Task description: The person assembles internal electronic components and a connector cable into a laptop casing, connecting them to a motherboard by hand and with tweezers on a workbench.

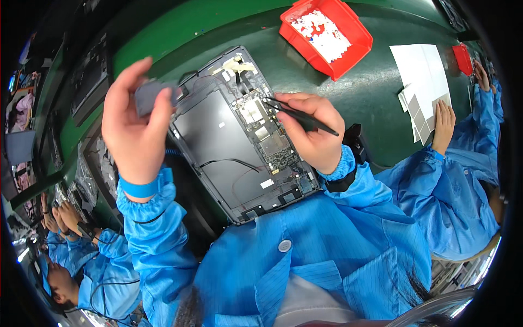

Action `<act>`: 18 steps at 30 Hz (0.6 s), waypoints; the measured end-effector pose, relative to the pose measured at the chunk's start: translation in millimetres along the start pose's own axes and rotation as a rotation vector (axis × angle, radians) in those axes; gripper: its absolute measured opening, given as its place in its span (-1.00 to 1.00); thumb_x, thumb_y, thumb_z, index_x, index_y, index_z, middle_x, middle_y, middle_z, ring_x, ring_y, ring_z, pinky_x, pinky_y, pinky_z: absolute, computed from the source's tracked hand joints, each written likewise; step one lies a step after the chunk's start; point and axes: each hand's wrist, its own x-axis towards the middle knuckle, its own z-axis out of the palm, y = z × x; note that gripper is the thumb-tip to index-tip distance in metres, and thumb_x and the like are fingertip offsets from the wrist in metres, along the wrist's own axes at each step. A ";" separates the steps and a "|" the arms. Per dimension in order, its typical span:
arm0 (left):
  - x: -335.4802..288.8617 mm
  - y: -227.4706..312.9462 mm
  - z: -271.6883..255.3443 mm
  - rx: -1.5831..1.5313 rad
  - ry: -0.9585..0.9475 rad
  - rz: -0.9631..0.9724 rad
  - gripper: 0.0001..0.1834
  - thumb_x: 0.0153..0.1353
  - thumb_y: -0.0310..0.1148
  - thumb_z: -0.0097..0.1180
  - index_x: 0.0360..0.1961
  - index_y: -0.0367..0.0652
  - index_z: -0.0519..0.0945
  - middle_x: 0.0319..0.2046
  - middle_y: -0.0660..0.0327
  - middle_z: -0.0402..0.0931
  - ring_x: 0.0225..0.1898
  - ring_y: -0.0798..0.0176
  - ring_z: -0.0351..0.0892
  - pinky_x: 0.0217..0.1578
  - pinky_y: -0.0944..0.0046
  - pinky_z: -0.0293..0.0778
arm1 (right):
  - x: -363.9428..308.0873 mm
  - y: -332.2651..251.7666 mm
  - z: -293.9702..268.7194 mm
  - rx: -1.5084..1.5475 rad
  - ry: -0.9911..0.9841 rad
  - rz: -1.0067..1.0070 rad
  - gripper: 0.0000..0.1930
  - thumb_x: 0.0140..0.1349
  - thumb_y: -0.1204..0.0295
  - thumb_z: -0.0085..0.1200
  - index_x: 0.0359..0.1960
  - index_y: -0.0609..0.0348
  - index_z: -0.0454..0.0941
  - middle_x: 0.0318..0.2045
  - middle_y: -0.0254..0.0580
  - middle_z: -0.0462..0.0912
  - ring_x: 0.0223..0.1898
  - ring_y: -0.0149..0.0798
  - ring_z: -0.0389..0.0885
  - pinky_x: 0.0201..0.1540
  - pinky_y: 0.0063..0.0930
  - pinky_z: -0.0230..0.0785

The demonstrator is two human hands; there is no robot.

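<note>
An opened tablet [204, 128] lies in front of me, its inside facing up, with a circuit board [275, 144] along its right side and loose dark cables in the casing. My right hand [315, 128] pinches black tweezers [305, 117]. Their tips reach the upper part of the board; whether they grip a part is too small to tell. Raised over the tablet's upper left edge, my left hand [136, 122] holds a flat, dark grey square piece [151, 97] between thumb and fingers. A blue band circles the left wrist, and a black one the right.
A red bin [357, 52] with many small white pieces stands beyond the tablet. White sheets with grey squares [422, 82] lie to the right, under a co-worker's hand [444, 125]. Dark device casings [90, 82] stand at left, where another person [103, 278] works.
</note>
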 end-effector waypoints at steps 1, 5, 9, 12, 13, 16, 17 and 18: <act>4.7 5.8 10.9 -0.098 -0.023 -0.077 -0.55 0.04 -0.67 0.08 0.02 -0.41 0.36 -0.14 0.09 0.42 -0.30 0.33 0.54 -0.39 0.43 0.52 | -0.6 2.0 0.2 -0.048 -0.017 -0.043 -0.77 -0.13 0.71 0.21 -0.40 0.35 0.45 -0.37 0.03 0.60 -0.28 -0.10 0.62 -0.28 -0.42 0.45; 16.9 0.1 32.4 -0.310 -0.148 -0.230 -0.56 0.02 -0.68 0.10 -0.01 -0.43 0.39 -0.20 0.11 0.48 -0.34 0.42 0.50 -0.35 0.43 0.47 | 1.1 6.1 2.8 -0.071 -0.037 -0.142 -0.76 -0.15 0.71 0.22 -0.41 0.33 0.45 -0.41 0.01 0.58 -0.30 -0.06 0.63 -0.30 -0.40 0.46; 17.9 -14.6 48.0 -0.438 -0.227 -0.237 -0.64 0.09 -0.64 0.06 -0.04 -0.39 0.41 -0.23 0.13 0.48 -0.24 0.34 0.52 -0.25 0.36 0.50 | 3.0 4.7 2.6 -0.241 -0.095 -0.271 -0.72 -0.21 0.71 0.25 -0.41 0.30 0.45 -0.42 -0.04 0.58 -0.31 -0.08 0.63 -0.36 -0.40 0.46; 12.3 -11.6 55.6 -0.474 -0.248 -0.296 -0.74 0.20 -0.57 -0.08 -0.06 -0.37 0.39 -0.21 0.08 0.45 -0.12 0.13 0.53 -0.15 0.19 0.56 | 2.1 -3.1 1.6 -0.282 -0.125 -0.241 -0.71 -0.17 0.74 0.22 -0.38 0.32 0.43 -0.38 0.03 0.58 -0.27 -0.06 0.63 -0.29 -0.38 0.46; 10.7 -11.9 55.7 -0.476 -0.250 -0.298 -0.74 0.20 -0.57 -0.08 -0.06 -0.37 0.39 -0.21 0.08 0.45 -0.12 0.13 0.53 -0.15 0.19 0.56 | 1.5 -4.5 1.1 -0.296 -0.159 -0.207 -0.72 -0.11 0.77 0.17 -0.35 0.33 0.40 -0.33 0.11 0.59 -0.23 -0.04 0.62 -0.21 -0.34 0.48; 8.4 -11.7 58.3 -0.500 -0.270 -0.335 -0.73 0.21 -0.55 -0.06 -0.05 -0.34 0.39 -0.21 0.08 0.45 -0.14 0.08 0.55 -0.20 0.22 0.57 | -2.3 4.8 3.2 -0.139 -0.066 -0.161 -0.73 -0.11 0.74 0.19 -0.35 0.33 0.42 -0.35 0.06 0.57 -0.26 -0.08 0.62 -0.29 -0.43 0.47; 8.4 -10.9 59.2 -0.500 -0.261 -0.338 -0.73 0.21 -0.55 -0.06 -0.04 -0.33 0.38 -0.21 0.08 0.45 -0.15 0.05 0.56 -0.20 0.22 0.57 | -2.9 3.2 5.5 -0.140 -0.062 -0.158 -0.73 -0.11 0.74 0.19 -0.35 0.33 0.42 -0.35 0.06 0.57 -0.26 -0.08 0.62 -0.29 -0.43 0.47; 8.4 -10.8 59.7 -0.505 -0.255 -0.339 -0.72 0.21 -0.54 -0.06 -0.03 -0.31 0.37 -0.21 0.07 0.45 -0.16 0.01 0.56 -0.21 0.23 0.58 | -3.3 -1.8 9.2 0.171 0.071 0.061 -0.73 -0.05 0.76 0.13 -0.30 0.34 0.38 -0.29 0.10 0.55 -0.21 -0.12 0.60 -0.23 -0.43 0.47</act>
